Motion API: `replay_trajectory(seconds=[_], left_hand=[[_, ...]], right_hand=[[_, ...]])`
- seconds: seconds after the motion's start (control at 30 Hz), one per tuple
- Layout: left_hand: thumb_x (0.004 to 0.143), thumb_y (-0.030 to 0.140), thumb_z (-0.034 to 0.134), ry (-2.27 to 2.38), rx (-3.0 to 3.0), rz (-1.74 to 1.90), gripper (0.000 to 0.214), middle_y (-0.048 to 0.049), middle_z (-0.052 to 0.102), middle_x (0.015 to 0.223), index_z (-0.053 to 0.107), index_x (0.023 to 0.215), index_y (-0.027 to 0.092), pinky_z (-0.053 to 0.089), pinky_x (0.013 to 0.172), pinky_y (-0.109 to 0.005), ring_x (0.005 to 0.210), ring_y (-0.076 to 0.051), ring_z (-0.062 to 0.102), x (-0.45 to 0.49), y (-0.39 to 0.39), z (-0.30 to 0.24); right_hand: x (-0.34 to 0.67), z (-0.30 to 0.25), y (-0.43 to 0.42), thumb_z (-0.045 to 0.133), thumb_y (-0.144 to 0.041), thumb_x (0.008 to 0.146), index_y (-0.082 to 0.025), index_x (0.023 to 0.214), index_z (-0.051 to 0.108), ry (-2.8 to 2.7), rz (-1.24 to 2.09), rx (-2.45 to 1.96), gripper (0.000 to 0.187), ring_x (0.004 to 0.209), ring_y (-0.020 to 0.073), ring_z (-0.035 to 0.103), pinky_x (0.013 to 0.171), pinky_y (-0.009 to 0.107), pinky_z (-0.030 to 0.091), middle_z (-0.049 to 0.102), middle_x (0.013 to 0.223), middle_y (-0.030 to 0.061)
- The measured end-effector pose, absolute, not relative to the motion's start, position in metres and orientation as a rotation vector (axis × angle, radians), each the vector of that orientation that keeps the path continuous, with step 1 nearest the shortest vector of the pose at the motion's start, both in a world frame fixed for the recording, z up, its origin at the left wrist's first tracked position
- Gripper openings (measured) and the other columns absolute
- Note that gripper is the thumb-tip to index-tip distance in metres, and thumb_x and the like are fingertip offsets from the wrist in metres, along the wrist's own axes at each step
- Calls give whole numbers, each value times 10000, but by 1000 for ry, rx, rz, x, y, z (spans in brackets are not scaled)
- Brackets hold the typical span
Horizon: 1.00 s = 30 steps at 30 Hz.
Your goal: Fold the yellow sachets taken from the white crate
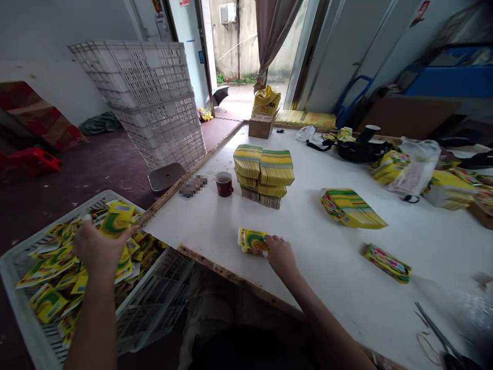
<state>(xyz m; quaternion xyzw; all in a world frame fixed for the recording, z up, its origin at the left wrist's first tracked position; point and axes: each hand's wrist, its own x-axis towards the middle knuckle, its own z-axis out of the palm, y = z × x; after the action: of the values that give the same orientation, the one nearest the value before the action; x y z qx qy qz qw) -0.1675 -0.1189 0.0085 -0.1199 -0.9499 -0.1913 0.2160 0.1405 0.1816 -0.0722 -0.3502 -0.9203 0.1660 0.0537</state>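
My left hand (pixel 98 246) is over the white plastic crate (pixel 23 303) at my left, fingers closed on a yellow-green packet (pixel 115 218) lifted above the loose packets (pixel 57 288) filling the crate. My right hand (pixel 281 254) rests on the white table (pixel 331 267) near its front edge, fingers closed on a small stack of the same packets (pixel 252 240) standing on edge. A tall squared pile of packets (pixel 264 172) stands further back on the table.
A dark red mug (pixel 224 183) stands left of the tall pile. A fanned bundle (pixel 352 208) and a small banded bundle (pixel 387 263) lie to the right. Scissors (pixel 439 334) lie at the front right. Stacked white crates (pixel 150 97) and a stool (pixel 166 177) stand beyond the table's left edge.
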Motion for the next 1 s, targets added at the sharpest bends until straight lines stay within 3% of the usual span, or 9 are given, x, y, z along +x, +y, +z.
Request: replay_trajectory(seconds=[0.07, 0.23, 0.3, 0.47, 0.6, 0.73, 0.8, 0.9, 1.0], left_hand=[[750, 701, 533, -2540, -264, -571, 952, -264, 427, 1253, 342, 1279, -68, 312, 1040, -496, 1207, -434, 384, -190, -126, 7], [690, 678, 552, -2373, -620, -740, 708, -108, 581, 945, 575, 1035, 60, 488, 866, -435, 913, -272, 575, -185, -98, -36], [773, 579, 548, -2394, -812, -917, 546, -96, 567, 983, 583, 1026, 96, 518, 784, -357, 801, -189, 563, -160, -76, -54], [819, 427, 595, -2486, -1094, -1520, 383, -74, 550, 1114, 586, 1096, 163, 515, 805, -297, 947, -172, 559, -87, -26, -77], [809, 420, 624, -2579, -1187, -2130, 485, -115, 546, 1132, 489, 1183, 143, 496, 845, -328, 1020, -197, 548, -28, -3, -83], [696, 531, 718, -2018, -1073, -3075, 845, -178, 427, 1308, 311, 1329, 147, 454, 929, -353, 1160, -251, 480, 20, 24, -84], [770, 542, 645, -1738, -749, -3398, 692, -178, 509, 1232, 428, 1270, 117, 443, 943, -356, 1127, -252, 518, 34, 37, -79], [852, 621, 471, -1539, -372, -3455, 616, -165, 589, 1110, 538, 1174, 100, 453, 931, -368, 1045, -250, 570, 42, 45, -67], [888, 605, 412, -1621, -530, -3200, 574, -135, 619, 1048, 567, 1154, 121, 433, 968, -380, 1005, -233, 583, 38, 40, -59]], right_hand=[[141, -78, 177, 396, 39, 774, -101, 1180, 555, -2811, 461, -1071, 458, 931, 252, 520, 789, 344, 318, 605, 1023, 116], [143, -85, 170, 369, 26, 808, -120, 1186, 540, -2797, 411, -1118, 440, 924, 242, 502, 792, 339, 309, 602, 1032, 83], [141, -84, 167, 361, 7, 827, -129, 1125, 567, -2791, 379, -1146, 387, 915, 261, 496, 796, 367, 301, 601, 995, 87], [142, -88, 166, 412, 0, 799, -124, 1072, 529, -2698, 398, -1212, 322, 959, 272, 478, 787, 370, 333, 559, 1001, 111], [150, -94, 173, 539, -87, 756, -119, 1099, 417, -2547, 717, -1242, 365, 758, 205, 537, 670, 312, 419, 568, 845, 61], [139, -89, 161, 636, -269, 696, -174, 1042, 376, -1961, 1555, -829, 444, 806, 196, 561, 735, 355, 506, 534, 867, 47], [129, -80, 144, 691, -307, 675, -184, 1007, 363, -1863, 1860, -604, 482, 784, 174, 557, 732, 338, 518, 514, 861, 35], [118, -63, 118, 671, -322, 728, -183, 983, 366, -1904, 1962, -534, 420, 746, 161, 564, 679, 304, 510, 518, 852, 34], [115, -50, 106, 640, -292, 749, -176, 985, 383, -2070, 1716, -601, 368, 665, 149, 547, 601, 273, 470, 535, 791, 25]])
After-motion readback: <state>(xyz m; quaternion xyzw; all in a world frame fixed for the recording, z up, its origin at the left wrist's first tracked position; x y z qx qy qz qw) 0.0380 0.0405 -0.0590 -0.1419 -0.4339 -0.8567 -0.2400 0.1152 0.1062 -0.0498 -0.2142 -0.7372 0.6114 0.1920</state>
